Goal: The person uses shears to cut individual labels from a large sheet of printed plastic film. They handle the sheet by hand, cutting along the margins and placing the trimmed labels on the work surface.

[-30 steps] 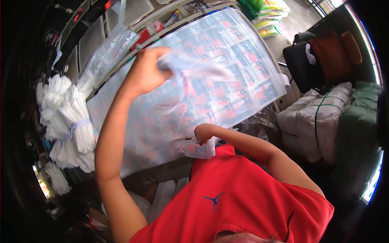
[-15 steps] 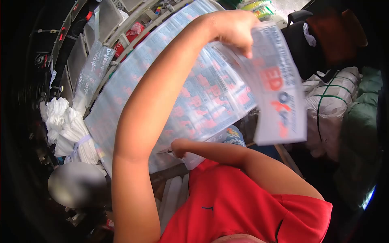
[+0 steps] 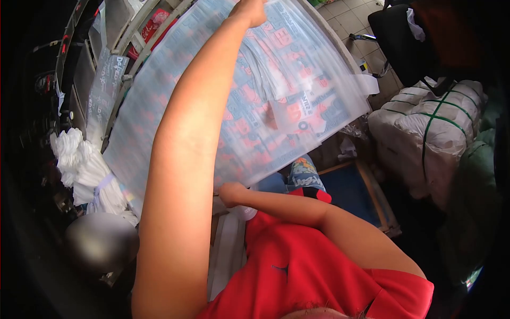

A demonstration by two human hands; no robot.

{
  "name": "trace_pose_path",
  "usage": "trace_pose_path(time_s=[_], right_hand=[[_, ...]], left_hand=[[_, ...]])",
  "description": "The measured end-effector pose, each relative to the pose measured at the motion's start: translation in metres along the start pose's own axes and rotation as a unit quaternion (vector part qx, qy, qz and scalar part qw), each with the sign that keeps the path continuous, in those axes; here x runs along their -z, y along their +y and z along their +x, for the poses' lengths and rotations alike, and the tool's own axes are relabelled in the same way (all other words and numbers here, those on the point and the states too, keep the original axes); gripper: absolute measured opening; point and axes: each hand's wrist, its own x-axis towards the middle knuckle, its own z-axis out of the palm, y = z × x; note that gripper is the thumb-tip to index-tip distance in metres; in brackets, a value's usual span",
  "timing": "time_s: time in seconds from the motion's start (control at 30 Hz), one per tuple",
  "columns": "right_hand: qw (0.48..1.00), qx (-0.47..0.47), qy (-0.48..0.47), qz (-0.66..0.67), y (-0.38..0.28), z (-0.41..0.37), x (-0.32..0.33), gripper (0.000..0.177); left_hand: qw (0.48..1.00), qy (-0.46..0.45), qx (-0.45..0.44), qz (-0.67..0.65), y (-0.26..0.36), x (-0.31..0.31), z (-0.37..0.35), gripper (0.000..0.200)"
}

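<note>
My left hand [image 3: 248, 13] is stretched to the far side of a wide layer of translucent printed plastic bags [image 3: 175, 117], fingers closed at the top of a printed plastic bag [image 3: 265, 69] that lies creased over the others. Its fingertips are partly hidden. Close to my body, at the near edge of the layer, my right hand [image 3: 232, 195] is curled shut. What it grips is hidden; a bit of clear plastic [image 3: 245, 212] shows just under it. Red and blue lettering covers the layered bags.
A bundle of white plastic [image 3: 93, 170] tied with a band hangs at left. To the right stand a white bale with green straps [image 3: 425, 133], a wooden-framed blue panel [image 3: 353, 194] and a dark chair [image 3: 396, 42]. A blurred round object [image 3: 101, 242] is at lower left.
My left hand has swung from the upper right to the far middle, bringing the printed bag down onto the layer. My right hand has barely moved.
</note>
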Motion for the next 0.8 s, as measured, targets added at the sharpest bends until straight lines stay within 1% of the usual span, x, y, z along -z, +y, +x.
trace_pose_path(time_s=[0.03,0.07,0.1,0.13,0.17,0.2,0.23,0.27,0.3,0.33,0.37,0.4,0.43,0.47,0.5,0.53,0.57,0.63,0.67,0.7,0.73,0.77,0.8], right_hand=[[1.0,-0.007,0.005,0.006,0.002,-0.001,-0.001,0.025],[1.0,-0.006,0.002,0.004,0.001,-0.003,-0.001,0.025],[1.0,0.01,-0.001,-0.01,0.001,-0.005,0.0,0.026],[0.999,0.025,-0.005,-0.025,0.002,-0.006,0.002,0.028],[0.999,0.024,-0.007,-0.026,0.002,-0.007,0.002,0.028],[0.999,0.028,0.004,-0.024,0.002,-0.008,0.0,0.027],[0.999,0.031,0.015,-0.021,0.002,-0.008,-0.001,0.026],[0.999,0.029,0.013,-0.02,0.003,-0.008,-0.001,0.026],[0.999,0.028,0.017,-0.012,0.003,-0.008,0.001,0.025],[0.999,0.027,0.022,-0.003,0.003,-0.008,0.003,0.024],[0.999,0.025,0.022,-0.002,0.003,-0.008,0.003,0.024],[0.999,0.031,0.016,-0.013,0.003,-0.007,0.002,0.023],[0.999,0.038,0.009,-0.024,0.003,-0.006,0.001,0.023],[0.999,0.038,0.01,-0.025,0.001,-0.005,0.0,0.023],[0.999,0.036,0.022,-0.015,0.002,-0.002,-0.004,0.023],[0.999,0.031,0.034,-0.005,0.001,-0.002,-0.006,0.024],[0.999,0.028,0.036,-0.004,0.001,-0.001,-0.007,0.024],[1.0,0.023,0.0,-0.017,-0.001,-0.003,-0.003,0.03],[1.0,0.023,0.002,-0.016,0.0,-0.002,-0.005,0.03],[0.998,0.047,0.034,-0.017,0.005,0.004,-0.011,0.029],[0.995,0.07,0.068,-0.018,0.012,0.015,-0.022,0.037],[0.955,0.199,0.215,-0.041,0.036,0.052,-0.065,0.042],[0.8,0.339,0.478,-0.13,0.034,0.045,-0.055,0.031]], left_hand=[[0.998,0.001,0.056,0.018,-0.019,-0.012,0.009,0.064],[0.998,0.002,0.059,0.016,-0.021,-0.014,0.002,0.064],[0.994,0.106,-0.04,-0.006,-0.023,-0.016,-0.007,0.057],[0.968,0.208,-0.138,-0.027,-0.024,-0.017,-0.013,0.052],[0.968,0.21,-0.137,-0.028,-0.021,-0.017,-0.014,0.052],[0.926,0.154,-0.072,-0.337,-0.017,-0.023,-0.013,0.049],[0.787,0.082,0.0,-0.611,-0.015,-0.028,-0.013,0.046],[0.785,0.082,0.0,-0.614,-0.016,-0.028,-0.013,0.046],[0.856,0.092,-0.01,-0.509,-0.009,-0.018,-0.016,0.047],[0.913,0.099,-0.02,-0.395,-0.001,-0.005,-0.02,0.048],[0.955,0.105,-0.03,-0.274,0.008,0.009,-0.024,0.049],[0.982,0.111,-0.038,-0.148,0.009,0.016,-0.023,0.051],[0.992,0.114,-0.046,-0.019,0.01,0.02,-0.025,0.052],[0.992,0.115,-0.046,-0.019,0.012,0.015,-0.03,0.052],[0.954,0.288,-0.083,-0.027,0.003,-0.005,-0.028,0.051],[0.884,0.452,-0.118,-0.035,0.01,-0.01,-0.035,0.052],[0.883,0.452,-0.12,-0.038,0.021,-0.015,-0.039,0.052],[0.845,0.531,-0.019,0.054,0.091,-0.016,-0.1,0.033],[0.909,0.406,0.077,-0.053,0.107,-0.038,-0.125,0.039],[0.941,0.214,0.174,-0.195,0.12,-0.055,-0.149,0.043],[0.894,-0.038,0.218,-0.389,0.121,-0.077,-0.168,0.047],[0.858,-0.05,0.275,-0.432,0.145,-0.098,-0.193,0.051],[0.902,-0.02,0.239,-0.358,0.159,-0.121,-0.21,0.047]])
